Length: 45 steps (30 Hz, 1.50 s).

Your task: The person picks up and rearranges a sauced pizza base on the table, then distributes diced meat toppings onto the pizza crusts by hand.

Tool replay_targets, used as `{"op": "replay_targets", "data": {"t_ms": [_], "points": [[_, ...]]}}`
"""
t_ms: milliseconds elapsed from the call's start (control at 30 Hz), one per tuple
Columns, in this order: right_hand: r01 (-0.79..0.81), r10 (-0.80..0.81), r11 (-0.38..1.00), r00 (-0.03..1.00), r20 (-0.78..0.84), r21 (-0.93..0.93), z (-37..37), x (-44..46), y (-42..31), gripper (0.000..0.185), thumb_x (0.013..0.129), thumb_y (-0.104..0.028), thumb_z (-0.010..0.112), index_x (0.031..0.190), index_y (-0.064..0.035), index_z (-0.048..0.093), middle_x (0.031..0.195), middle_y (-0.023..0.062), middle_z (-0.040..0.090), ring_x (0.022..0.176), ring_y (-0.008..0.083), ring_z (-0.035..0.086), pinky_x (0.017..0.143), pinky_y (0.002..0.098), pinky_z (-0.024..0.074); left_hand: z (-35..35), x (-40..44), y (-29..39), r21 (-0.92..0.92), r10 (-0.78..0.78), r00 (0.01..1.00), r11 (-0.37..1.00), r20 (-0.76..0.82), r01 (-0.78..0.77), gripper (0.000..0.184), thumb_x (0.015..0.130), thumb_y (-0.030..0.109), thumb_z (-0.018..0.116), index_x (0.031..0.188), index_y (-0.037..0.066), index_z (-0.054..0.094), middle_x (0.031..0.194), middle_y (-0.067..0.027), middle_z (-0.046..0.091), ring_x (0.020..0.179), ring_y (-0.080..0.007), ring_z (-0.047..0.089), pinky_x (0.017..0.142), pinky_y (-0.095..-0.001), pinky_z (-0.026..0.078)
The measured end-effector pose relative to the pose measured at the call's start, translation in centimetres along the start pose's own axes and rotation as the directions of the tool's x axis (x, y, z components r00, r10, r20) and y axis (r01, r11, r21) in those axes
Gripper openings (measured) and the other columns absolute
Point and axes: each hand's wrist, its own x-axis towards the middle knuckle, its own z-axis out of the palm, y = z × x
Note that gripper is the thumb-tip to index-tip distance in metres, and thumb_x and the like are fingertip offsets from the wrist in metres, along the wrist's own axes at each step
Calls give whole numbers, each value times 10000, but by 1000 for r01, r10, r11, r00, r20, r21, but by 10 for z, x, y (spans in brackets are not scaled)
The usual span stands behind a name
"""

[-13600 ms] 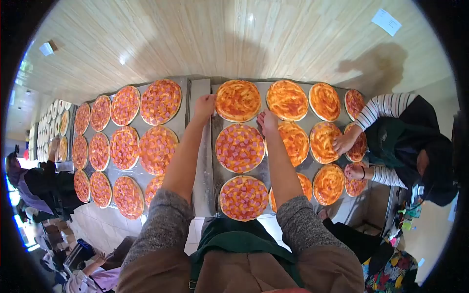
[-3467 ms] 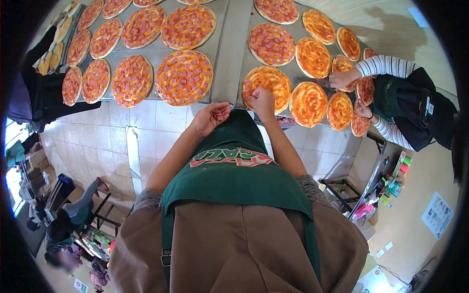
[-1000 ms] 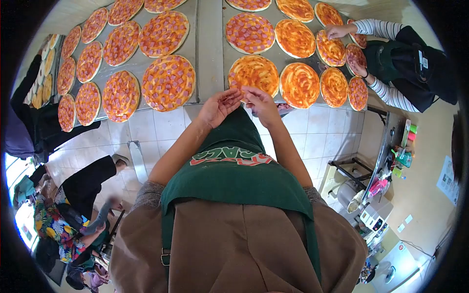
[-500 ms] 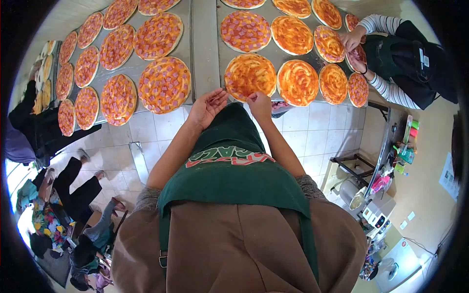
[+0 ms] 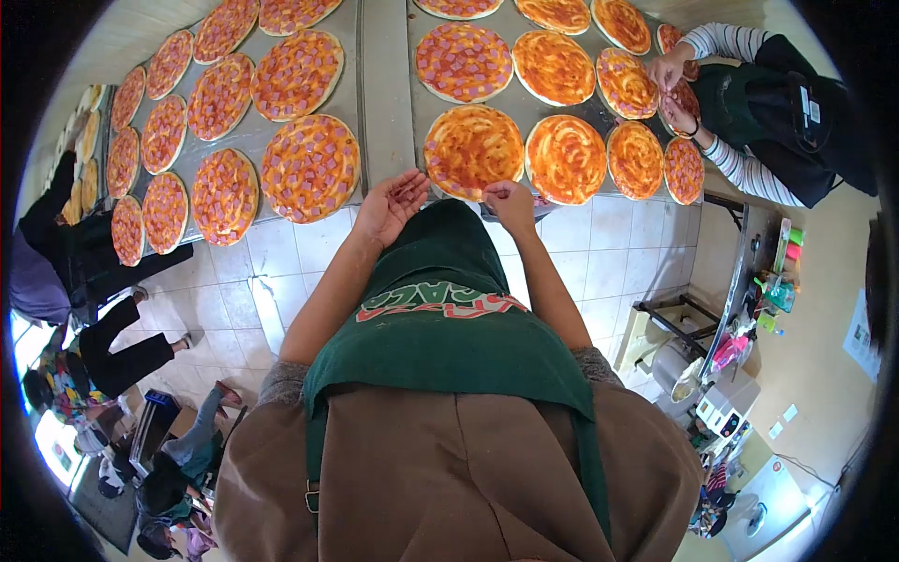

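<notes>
Right in front of me, at the table's near edge, lies a sauced pizza (image 5: pixel 474 148) with no ham cubes on it. My left hand (image 5: pixel 393 208) is by its left edge, palm up, fingers apart and loosely curled; I see nothing in it. At the pizza's lower right rim is my right hand (image 5: pixel 510 203), thumb and fingers pinched together. Whatever they hold, if anything, is too small to make out. To the left lies a ham-topped pizza (image 5: pixel 311 169), and to the right another sauced pizza (image 5: pixel 566 159).
Several more pizzas cover the metal table (image 5: pixel 388 112). At the right end a co-worker's hands (image 5: pixel 676 94), below striped sleeves, work over a pizza. Other people stand or sit at the left. A side counter (image 5: pixel 740 272) with supplies runs along the right wall.
My right hand has shifted slightly right along the pizza's rim; my left stays nearly still. The co-worker's hands have come closer together. A person in the left background has moved.
</notes>
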Motion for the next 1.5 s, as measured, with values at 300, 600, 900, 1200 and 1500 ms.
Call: {"op": "replay_targets", "data": {"t_ms": [300, 600, 900, 1200, 1500], "points": [[-7, -32, 935, 994, -105, -355, 1, -5, -32, 166, 677, -165, 730, 735, -29, 654, 681, 115, 642, 664, 257, 631, 627, 364, 488, 1, 5, -3, 26, -21, 1000, 999, 21, 20, 359, 939, 132, 390, 1202, -92, 487, 1185, -205, 551, 1129, -285, 546, 963, -358, 472], [14, -12, 995, 1000, -20, 102, -22, -1, -3, 174, 730, -128, 720, 813, 10, 655, 702, 76, 648, 635, 137, 623, 596, 262, 494, 0, 5, 1, 12, -23, 1000, 1000, 7, 23, 349, 932, 123, 411, 1196, -90, 496, 1164, -202, 567, 1118, -281, 557, 956, -359, 480], [-89, 88, 994, 996, 28, 60, -29, 5, -13, 151, 776, -20, 656, 904, 54, 629, 740, 108, 660, 617, 140, 644, 558, 249, 506, 1, 6, -1, 11, -34, 999, 999, 32, 34, 353, 939, 132, 396, 1195, -89, 495, 1162, -199, 570, 1112, -280, 561, 950, -363, 484], [-83, 65, 970, 994, 88, 228, -34, 5, -3, 170, 812, -6, 625, 963, 73, 618, 787, 120, 663, 670, 154, 669, 591, 237, 530, 2, 7, 0, 26, -25, 1000, 999, 14, 25, 353, 935, 123, 395, 1196, -93, 491, 1170, -206, 568, 1114, -283, 561, 949, -360, 488], [-100, 90, 992, 988, 125, 81, -38, 10, 2, 140, 809, -110, 665, 777, 26, 656, 650, 67, 643, 525, 98, 576, 496, 254, 448, 3, 5, 0, 47, -26, 1000, 999, 9, 26, 353, 939, 124, 389, 1197, -92, 495, 1157, -200, 572, 1105, -278, 566, 939, -354, 493]]}}
